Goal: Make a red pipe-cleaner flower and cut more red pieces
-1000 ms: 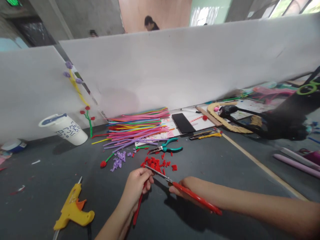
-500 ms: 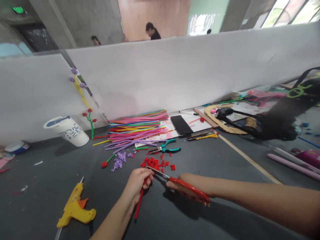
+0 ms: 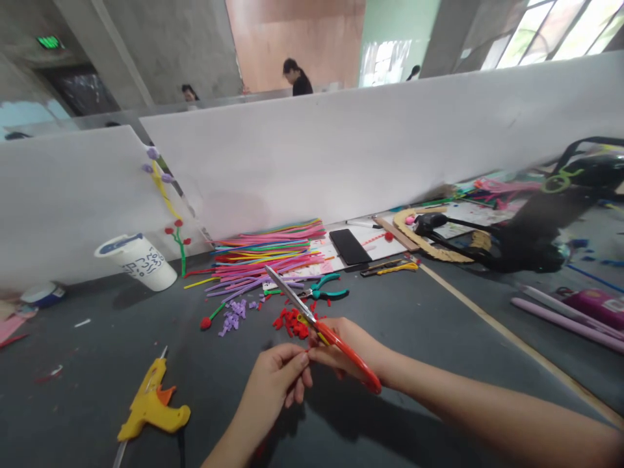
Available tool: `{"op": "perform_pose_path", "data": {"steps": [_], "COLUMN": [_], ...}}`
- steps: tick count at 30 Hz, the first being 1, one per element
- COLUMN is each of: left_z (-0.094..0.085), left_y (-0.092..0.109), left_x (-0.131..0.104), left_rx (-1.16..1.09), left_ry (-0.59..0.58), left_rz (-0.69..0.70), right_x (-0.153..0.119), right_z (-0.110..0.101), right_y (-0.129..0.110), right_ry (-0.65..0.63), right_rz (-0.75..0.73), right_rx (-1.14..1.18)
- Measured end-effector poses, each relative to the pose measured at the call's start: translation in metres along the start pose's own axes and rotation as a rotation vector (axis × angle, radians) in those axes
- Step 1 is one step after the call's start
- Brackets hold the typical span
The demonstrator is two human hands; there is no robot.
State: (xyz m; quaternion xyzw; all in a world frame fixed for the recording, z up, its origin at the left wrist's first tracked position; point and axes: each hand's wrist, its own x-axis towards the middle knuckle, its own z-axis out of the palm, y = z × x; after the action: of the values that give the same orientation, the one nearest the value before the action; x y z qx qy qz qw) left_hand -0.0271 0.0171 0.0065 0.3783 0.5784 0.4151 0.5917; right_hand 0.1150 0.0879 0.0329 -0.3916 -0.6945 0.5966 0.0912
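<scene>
My right hand (image 3: 344, 351) is closed on red-handled scissors (image 3: 348, 354), whose blades point up and left over the pliers and pipe cleaners. Close beside it, my left hand (image 3: 283, 374) pinches a red piece, mostly hidden in the fingers; the fingertips of both hands nearly meet. Just beyond the hands lies a pile of red cut pieces (image 3: 291, 322), with purple cut pieces (image 3: 234, 316) to its left. Teal-handled pliers (image 3: 326, 286) rest behind the red pile. Bundled coloured pipe cleaners (image 3: 268, 253) lie farther back.
A yellow glue gun (image 3: 153, 403) lies at left, below a white cup (image 3: 139, 260). A black phone (image 3: 348, 247) and a yellow cutter (image 3: 390, 267) lie behind the hands. At right stands a black device (image 3: 526, 227). People are beyond the white partition (image 3: 316, 156).
The scissors have swung upward, away from the left fingertips. My right hand has moved nearer my left hand, and the red strip that hung below the left hand is now mostly out of sight.
</scene>
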Motion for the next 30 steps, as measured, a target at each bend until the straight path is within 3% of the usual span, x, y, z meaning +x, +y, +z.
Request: {"op": "perform_pose_path", "data": {"steps": [11, 16, 20, 30], "left_z": [0.006, 0.004, 0.002, 0.002], "left_y": [0.002, 0.001, 0.0, -0.003], "left_x": [-0.004, 0.0, 0.001, 0.0], "left_rx": [0.025, 0.054, 0.052, 0.013], "left_ry": [-0.018, -0.051, -0.093, -0.117], "left_rz": [-0.015, -0.068, -0.083, -0.105], "right_x": [-0.007, -0.009, -0.009, -0.01], "right_z": [-0.003, -0.003, -0.003, -0.013], "right_y": [0.0, 0.002, 0.006, -0.006], "right_ry": [0.017, 0.099, 0.059, -0.004], "right_rz": [0.038, -0.063, -0.111, 0.012], "right_rx": [-0.131, -0.325, -0.375, -0.317]}}
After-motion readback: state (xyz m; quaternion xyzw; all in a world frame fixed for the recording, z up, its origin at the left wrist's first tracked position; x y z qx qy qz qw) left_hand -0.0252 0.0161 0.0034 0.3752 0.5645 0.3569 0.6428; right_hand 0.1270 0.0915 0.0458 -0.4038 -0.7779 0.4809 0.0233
